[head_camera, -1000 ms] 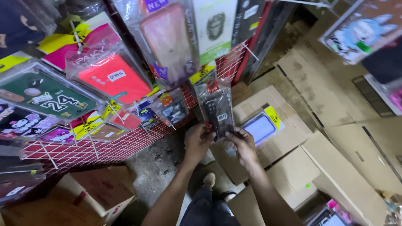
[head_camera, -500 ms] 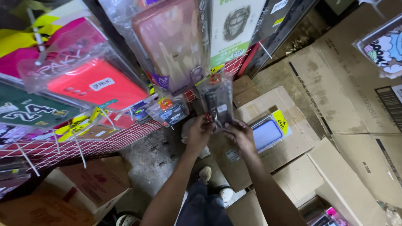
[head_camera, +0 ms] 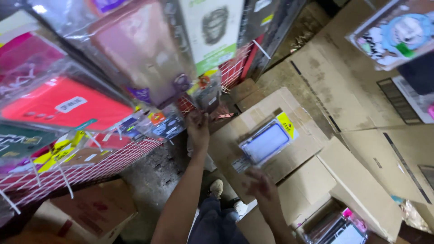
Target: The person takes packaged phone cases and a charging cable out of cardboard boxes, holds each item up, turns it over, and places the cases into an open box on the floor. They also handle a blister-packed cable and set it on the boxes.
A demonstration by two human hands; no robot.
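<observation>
- Our left hand (head_camera: 198,129) pinches dark packaged case (head_camera: 207,92) at its bottom, up by red grid rack (head_camera: 90,165).
- Right hand (head_camera: 262,187) open, blurred, well below case, over cardboard boxes (head_camera: 289,149).

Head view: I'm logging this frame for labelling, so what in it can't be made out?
- Left hand: its fingertips vanish behind the dark packet, so its grip cannot be told.
- Right hand: motion-blurred; fingers cannot be told.
- Pink case: blurred, cut by the top edge.
- Clear packets: cut by the bottom edge.
- Red grid: mostly covered by hanging packets.
</observation>
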